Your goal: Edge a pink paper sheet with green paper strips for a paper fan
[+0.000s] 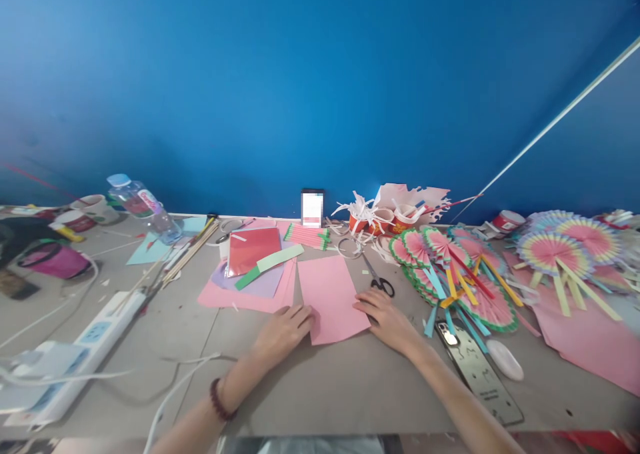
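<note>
A pink sheet of paper [331, 297] lies on the grey table in front of me, slightly turned. My left hand [286, 333] rests at its lower left edge, fingertips touching the paper and fingers bent close together. On the opposite side, my right hand [384, 315] touches the right edge with its fingers spread a little over the sheet. Black-handled scissors [383, 286] lie just beyond my right hand. Left of the sheet is a pile of coloured paper [215, 295] with a red pack [254, 251] and a green strip [270, 265] on top.
Folded paper fans [483, 304] lie at the right, near a phone [480, 374] and a white mouse [505, 359]. A small screen [313, 209] stands by the blue wall. At the left are a bottle [147, 207], a power strip [85, 354] and loose cables.
</note>
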Demonstrator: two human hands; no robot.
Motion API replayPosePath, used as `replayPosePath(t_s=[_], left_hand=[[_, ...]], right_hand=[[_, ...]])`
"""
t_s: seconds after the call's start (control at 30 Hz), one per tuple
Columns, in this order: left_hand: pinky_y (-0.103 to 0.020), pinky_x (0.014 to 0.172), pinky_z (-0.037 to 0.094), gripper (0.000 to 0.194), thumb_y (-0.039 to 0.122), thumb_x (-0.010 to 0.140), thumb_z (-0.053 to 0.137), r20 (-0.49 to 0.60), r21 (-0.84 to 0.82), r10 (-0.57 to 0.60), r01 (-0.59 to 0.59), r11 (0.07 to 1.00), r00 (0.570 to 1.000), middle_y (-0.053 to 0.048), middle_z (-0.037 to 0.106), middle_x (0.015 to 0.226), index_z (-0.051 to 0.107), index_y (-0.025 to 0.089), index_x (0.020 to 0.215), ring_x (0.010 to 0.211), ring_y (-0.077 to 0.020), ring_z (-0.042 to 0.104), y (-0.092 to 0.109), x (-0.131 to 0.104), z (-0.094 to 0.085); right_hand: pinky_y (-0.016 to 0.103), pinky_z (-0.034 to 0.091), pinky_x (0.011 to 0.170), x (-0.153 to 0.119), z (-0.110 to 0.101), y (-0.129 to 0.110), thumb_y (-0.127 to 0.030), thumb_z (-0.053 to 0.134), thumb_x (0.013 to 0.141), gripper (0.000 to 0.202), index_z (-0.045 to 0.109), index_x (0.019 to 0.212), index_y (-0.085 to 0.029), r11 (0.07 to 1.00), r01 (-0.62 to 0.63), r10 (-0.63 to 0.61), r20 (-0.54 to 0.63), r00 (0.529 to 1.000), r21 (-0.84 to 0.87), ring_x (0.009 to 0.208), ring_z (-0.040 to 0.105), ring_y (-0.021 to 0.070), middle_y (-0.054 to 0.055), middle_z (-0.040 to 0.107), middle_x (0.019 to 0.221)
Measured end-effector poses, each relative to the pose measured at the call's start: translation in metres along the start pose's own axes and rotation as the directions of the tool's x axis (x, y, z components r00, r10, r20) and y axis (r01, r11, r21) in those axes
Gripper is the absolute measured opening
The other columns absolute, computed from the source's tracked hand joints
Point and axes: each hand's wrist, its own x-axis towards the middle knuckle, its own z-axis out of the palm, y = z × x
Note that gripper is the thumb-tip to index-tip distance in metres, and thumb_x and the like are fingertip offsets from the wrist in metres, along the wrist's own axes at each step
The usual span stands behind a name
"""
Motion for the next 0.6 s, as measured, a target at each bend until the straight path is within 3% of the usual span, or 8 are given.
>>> replayPosePath(t_s=[0.13,0.2,0.3,0.4,0.5,0.6], left_hand=[[-0.033,0.08,0.048,0.033,-0.001,0.082,0.038,0.089,-0.075,-0.152,0.159,0.984,0.984,-0.009,0.06,0.111,0.055,0.016,0.105,0.1,-0.0203,0.057,-0.003,0.008,-0.008],[-0.034,0.087,0.046,0.041,0.001,0.079,0.04,0.107,-0.14,-0.202,0.216,0.966,0.974,-0.009,0.058,0.116,0.051,0.016,0.115,0.107,-0.0211,0.054,-0.001,0.01,-0.017],[-0.041,0.101,0.037,0.061,0.009,0.073,0.048,0.093,-0.204,-0.223,0.238,0.95,0.97,-0.011,0.045,0.135,0.038,0.017,0.133,0.123,-0.0254,0.042,0.008,0.01,-0.03],[-0.044,0.105,0.03,0.069,0.02,0.072,0.057,0.075,-0.249,-0.191,0.204,0.947,0.979,-0.011,0.038,0.142,0.033,0.018,0.137,0.128,-0.0286,0.034,0.02,0.015,-0.035],[-0.04,0.094,0.04,0.044,0.026,0.08,0.055,0.105,-0.268,-0.161,0.184,0.946,0.981,-0.01,0.052,0.126,0.047,0.018,0.123,0.114,-0.0256,0.047,0.033,0.031,-0.03],[-0.036,0.082,0.045,0.016,0.018,0.087,0.049,0.177,-0.224,-0.105,0.144,0.964,0.979,-0.007,0.06,0.103,0.056,0.016,0.101,0.097,-0.0222,0.054,0.04,0.05,-0.019]], right_hand=[[0.048,0.031,0.108,-0.004,0.001,-0.006,-0.02,0.058,0.077,0.044,0.059,0.121,-0.02,0.999,-0.048,0.049,0.052,0.997,-0.023,0.123,0.045,0.0262,0.011,0.054,0.131],[0.046,0.033,0.107,-0.002,0.001,-0.01,-0.027,0.058,0.08,0.046,0.056,0.125,-0.019,0.997,-0.077,0.078,0.058,0.995,-0.018,0.125,0.044,0.0262,0.011,0.05,0.135],[0.047,0.035,0.106,0.002,0.003,-0.017,-0.036,0.057,0.083,0.047,0.054,0.127,-0.018,0.994,-0.105,0.106,0.033,0.994,-0.022,0.126,0.044,0.0271,0.013,0.048,0.136],[0.047,0.036,0.105,0.003,0.007,-0.021,-0.038,0.053,0.086,0.046,0.053,0.128,-0.018,0.992,-0.123,0.124,0.009,0.992,-0.04,0.126,0.043,0.0278,0.013,0.049,0.136],[0.047,0.037,0.104,0.004,0.01,-0.025,-0.036,0.051,0.088,0.045,0.052,0.129,-0.017,0.99,-0.133,0.133,0.006,0.991,-0.05,0.126,0.042,0.0278,0.012,0.049,0.136],[0.047,0.036,0.105,0.004,0.011,-0.025,-0.035,0.05,0.089,0.045,0.051,0.13,-0.017,0.991,-0.126,0.127,0.013,0.992,-0.045,0.127,0.041,0.0275,0.012,0.048,0.136]])
